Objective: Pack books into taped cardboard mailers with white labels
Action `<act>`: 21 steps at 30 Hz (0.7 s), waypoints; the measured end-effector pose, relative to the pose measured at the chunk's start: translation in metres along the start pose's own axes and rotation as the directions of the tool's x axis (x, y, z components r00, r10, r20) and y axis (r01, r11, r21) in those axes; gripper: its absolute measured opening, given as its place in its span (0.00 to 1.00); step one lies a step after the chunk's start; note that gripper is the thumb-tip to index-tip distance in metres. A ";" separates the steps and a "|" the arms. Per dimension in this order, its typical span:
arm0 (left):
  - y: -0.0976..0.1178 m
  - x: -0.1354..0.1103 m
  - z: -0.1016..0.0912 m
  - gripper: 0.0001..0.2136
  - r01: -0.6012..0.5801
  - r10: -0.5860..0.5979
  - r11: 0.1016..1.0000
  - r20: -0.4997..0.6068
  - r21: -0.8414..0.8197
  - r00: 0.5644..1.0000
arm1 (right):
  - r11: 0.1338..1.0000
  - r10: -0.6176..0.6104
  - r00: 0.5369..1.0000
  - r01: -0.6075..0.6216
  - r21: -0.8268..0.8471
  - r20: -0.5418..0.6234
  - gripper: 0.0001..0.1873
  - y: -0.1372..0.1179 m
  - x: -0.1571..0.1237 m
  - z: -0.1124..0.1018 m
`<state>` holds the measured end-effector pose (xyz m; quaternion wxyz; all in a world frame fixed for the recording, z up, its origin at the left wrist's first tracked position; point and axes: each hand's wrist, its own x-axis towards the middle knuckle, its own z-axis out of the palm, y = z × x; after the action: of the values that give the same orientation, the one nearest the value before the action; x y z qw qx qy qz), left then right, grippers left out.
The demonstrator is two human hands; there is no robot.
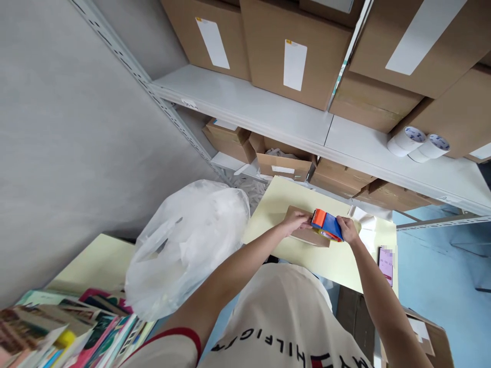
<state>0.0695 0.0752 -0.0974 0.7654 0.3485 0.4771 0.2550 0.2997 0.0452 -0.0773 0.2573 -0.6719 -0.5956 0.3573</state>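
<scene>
My right hand (pixel 347 230) is closed around the handle end of a blue and orange tape dispenser (pixel 330 226), tilted above the table. Beneath the dispenser lies a flat brown cardboard box (pixel 320 239) on the pale yellow table (pixel 307 260). At the dispenser's orange front end, my left hand (pixel 296 223) is closed in a pinch just over the box. What those fingers hold is too small to make out. White paper (pixel 364 220) sits on the table beyond my right hand.
A phone (pixel 385 266) lies on the table's right side. A large plastic bag (pixel 187 245) bulges at the left, behind stacked books (pixel 99 332). Ahead, a metal shelf (pixel 245 110) holds cardboard boxes (pixel 295 51) and two tape rolls (pixel 407 140). An open carton (pixel 286 166) stands below.
</scene>
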 end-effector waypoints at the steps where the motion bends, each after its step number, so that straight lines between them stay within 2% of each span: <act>1: -0.001 0.001 0.001 0.13 -0.034 0.035 0.998 -0.020 0.045 0.999 | 1.000 -0.005 1.000 0.005 -0.012 0.004 0.32 -0.003 0.000 0.001; 5: -0.002 0.000 -0.011 0.12 -0.058 0.075 0.983 -0.096 0.172 0.993 | 0.990 -0.043 0.999 0.046 -0.135 0.028 0.32 -0.016 -0.001 0.000; 11: -0.007 -0.013 -0.071 0.14 -0.009 0.084 0.958 -0.252 0.285 0.964 | 0.911 -0.094 0.995 0.096 -0.400 0.024 0.30 -0.009 -0.006 -0.015; 13: -0.011 -0.014 -0.085 0.15 0.010 0.085 0.946 -0.276 0.324 0.957 | 0.875 -0.092 0.995 0.094 -0.474 0.026 0.30 -0.003 -0.006 -0.015; 17: -0.021 -0.006 -0.095 0.14 0.025 0.115 0.903 -0.297 0.429 0.948 | 0.823 -0.082 0.996 0.083 -0.562 0.027 0.29 -0.003 -0.007 -0.006; 21: -0.031 0.007 -0.099 0.15 0.046 0.151 0.841 -0.316 0.539 0.937 | 0.813 -0.045 0.999 0.052 -0.579 0.027 0.28 -0.009 -0.009 0.000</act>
<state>-0.0154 0.0894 -0.1550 0.5334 0.5120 0.6462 0.1891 0.2938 0.0381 -0.0692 0.0460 -0.7007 -0.6946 0.1565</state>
